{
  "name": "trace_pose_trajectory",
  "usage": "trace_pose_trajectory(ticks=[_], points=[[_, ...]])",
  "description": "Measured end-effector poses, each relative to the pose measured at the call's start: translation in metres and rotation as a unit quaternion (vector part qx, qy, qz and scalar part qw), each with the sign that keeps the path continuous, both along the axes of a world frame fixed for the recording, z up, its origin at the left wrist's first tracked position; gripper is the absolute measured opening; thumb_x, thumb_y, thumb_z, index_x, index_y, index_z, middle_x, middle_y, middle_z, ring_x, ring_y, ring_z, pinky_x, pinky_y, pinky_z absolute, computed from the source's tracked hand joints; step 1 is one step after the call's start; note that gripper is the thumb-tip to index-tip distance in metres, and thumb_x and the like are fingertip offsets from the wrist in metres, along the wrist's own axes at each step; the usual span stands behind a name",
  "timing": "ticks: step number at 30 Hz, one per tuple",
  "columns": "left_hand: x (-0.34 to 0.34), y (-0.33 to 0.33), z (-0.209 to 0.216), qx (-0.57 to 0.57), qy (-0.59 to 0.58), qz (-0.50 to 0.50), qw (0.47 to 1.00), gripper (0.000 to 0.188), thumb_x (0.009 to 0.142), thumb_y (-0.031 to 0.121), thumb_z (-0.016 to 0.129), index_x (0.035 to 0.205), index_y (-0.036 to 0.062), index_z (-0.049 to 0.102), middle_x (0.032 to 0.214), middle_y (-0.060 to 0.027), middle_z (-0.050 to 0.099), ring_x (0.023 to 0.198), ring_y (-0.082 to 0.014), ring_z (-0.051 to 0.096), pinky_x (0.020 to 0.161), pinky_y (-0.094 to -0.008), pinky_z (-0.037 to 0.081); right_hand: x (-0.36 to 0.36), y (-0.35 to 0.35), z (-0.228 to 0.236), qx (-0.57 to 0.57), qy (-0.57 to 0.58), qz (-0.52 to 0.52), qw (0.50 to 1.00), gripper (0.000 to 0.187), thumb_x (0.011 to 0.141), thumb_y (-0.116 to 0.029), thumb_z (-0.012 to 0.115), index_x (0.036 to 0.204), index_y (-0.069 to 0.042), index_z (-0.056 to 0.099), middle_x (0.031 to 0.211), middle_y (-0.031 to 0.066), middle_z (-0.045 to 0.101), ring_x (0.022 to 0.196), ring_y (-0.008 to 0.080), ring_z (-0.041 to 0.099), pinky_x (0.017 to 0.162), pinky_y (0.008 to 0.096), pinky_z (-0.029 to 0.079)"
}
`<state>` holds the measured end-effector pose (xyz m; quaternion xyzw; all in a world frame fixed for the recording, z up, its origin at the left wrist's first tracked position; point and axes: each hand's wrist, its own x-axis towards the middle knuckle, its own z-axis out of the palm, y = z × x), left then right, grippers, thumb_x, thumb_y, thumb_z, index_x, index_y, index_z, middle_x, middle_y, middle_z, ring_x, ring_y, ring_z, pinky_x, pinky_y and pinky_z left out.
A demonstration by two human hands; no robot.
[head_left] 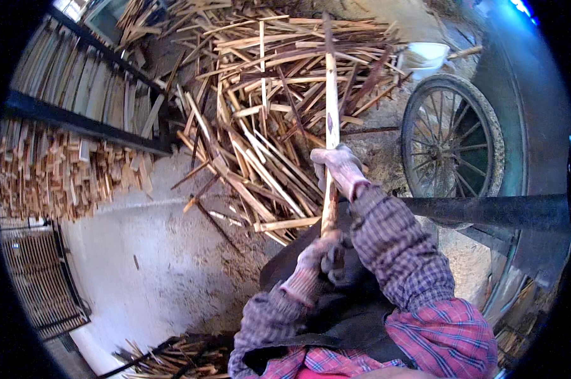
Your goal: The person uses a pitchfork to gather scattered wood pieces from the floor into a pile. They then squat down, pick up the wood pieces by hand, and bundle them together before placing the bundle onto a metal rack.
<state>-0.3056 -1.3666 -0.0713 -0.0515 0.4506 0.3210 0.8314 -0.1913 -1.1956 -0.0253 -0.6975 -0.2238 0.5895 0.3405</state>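
A long, pale wooden stick (331, 107) with bark left in places points away from me over the wood heap. My right hand (339, 164), in a light work glove, is closed round it at mid-length. Closer to my body, my gloved left hand (323, 256) grips its near end, with a greyish patch on the glove's fingers. Checked sleeve covers and a dark apron (361, 316) show below the hands. Loose wooden strips (254, 158) lie crisscross on the floor just beyond and left of the stick.
A spoked wheel (450, 142) stands at the right, beside a dark horizontal bar (487, 208). Stacked wood (64, 170) fills a metal rack (90, 129) at the left. Behind the wheel sits a white container (426, 58). More sticks (178, 360) lie near the lower left.
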Motion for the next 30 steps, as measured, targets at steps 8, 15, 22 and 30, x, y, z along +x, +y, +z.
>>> trace_pose_trajectory(ticks=[8, 15, 22, 30], points=[[-0.065, 0.018, 0.124, -0.138, -0.064, -0.069, 0.986, 0.032, 0.082, 0.023, 0.059, 0.101, -0.0023, 0.055, 0.072, -0.0047, 0.059, 0.053, -0.0121, 0.055, 0.046, -0.0239, 0.046, -0.019, -0.005, 0.01, 0.007, 0.162, -0.049, 0.986, 0.046, 0.065, -0.025, 0.074, 0.092, 0.002, 0.049, 0.069, 0.0087, 0.058, 0.051, 0.0159, 0.053, 0.05, 0.0291, 0.046], [-0.031, 0.102, 0.15, -0.169, -0.03, -0.123, 0.977, 0.039, 0.072, 0.019, 0.065, 0.102, -0.0045, 0.053, 0.072, -0.0043, 0.058, 0.055, -0.0133, 0.055, 0.051, -0.024, 0.046, 0.044, 0.11, -0.011, -0.006, 0.18, -0.047, 0.983, 0.046, 0.066, -0.021, 0.075, 0.096, 0.002, 0.05, 0.081, 0.0088, 0.058, 0.066, 0.0162, 0.056, 0.06, 0.0295, 0.047], [0.025, 0.135, 0.163, -0.09, 0.347, -0.539, 0.762, 0.043, 0.072, 0.036, 0.068, 0.103, 0.0077, 0.06, 0.081, -0.0069, 0.065, 0.072, -0.0121, 0.06, 0.067, -0.0258, 0.046, 0.118, 0.251, -0.083, -0.048, 0.127, -0.002, 0.991, 0.015, 0.07, -0.013, 0.063, 0.067, -0.002, 0.053, 0.054, 0.0087, 0.051, 0.041, 0.0234, 0.051, 0.041, 0.0335, 0.046], [0.006, 0.08, 0.129, -0.04, 0.352, -0.578, 0.735, 0.059, 0.069, 0.055, 0.061, 0.115, 0.0178, 0.054, 0.101, -0.0105, 0.061, 0.101, -0.0245, 0.056, 0.088, -0.0327, 0.04, 0.101, 0.206, -0.118, 0.027, 0.076, 0.002, 0.997, 0.02, 0.072, -0.022, 0.068, 0.077, -0.007, 0.056, 0.062, 0.0019, 0.054, 0.049, 0.0151, 0.053, 0.049, 0.0288, 0.049]])
